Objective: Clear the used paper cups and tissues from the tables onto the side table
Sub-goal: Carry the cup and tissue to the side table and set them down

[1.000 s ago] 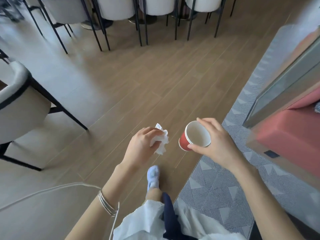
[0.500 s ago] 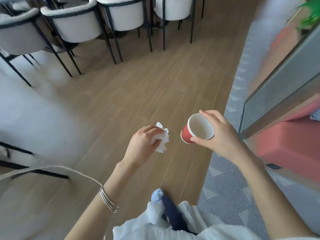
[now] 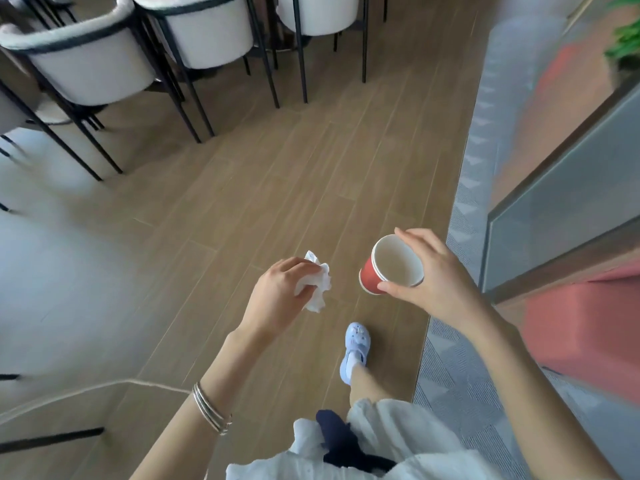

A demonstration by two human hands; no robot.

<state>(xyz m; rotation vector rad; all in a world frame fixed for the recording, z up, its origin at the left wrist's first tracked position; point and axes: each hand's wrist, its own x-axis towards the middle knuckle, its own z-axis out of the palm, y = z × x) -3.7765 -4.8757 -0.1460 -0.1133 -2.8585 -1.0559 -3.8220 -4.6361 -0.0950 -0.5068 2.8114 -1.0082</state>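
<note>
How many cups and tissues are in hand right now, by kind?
Red cup: 1, held by the right hand.
White tissue: 1, crumpled in the left hand.
Total: 2.

No readable text, label, brand or number is found; the visible side of the red paper cup (image 3: 371,276) is seen plain, the tissue (image 3: 318,289) unprinted.
</note>
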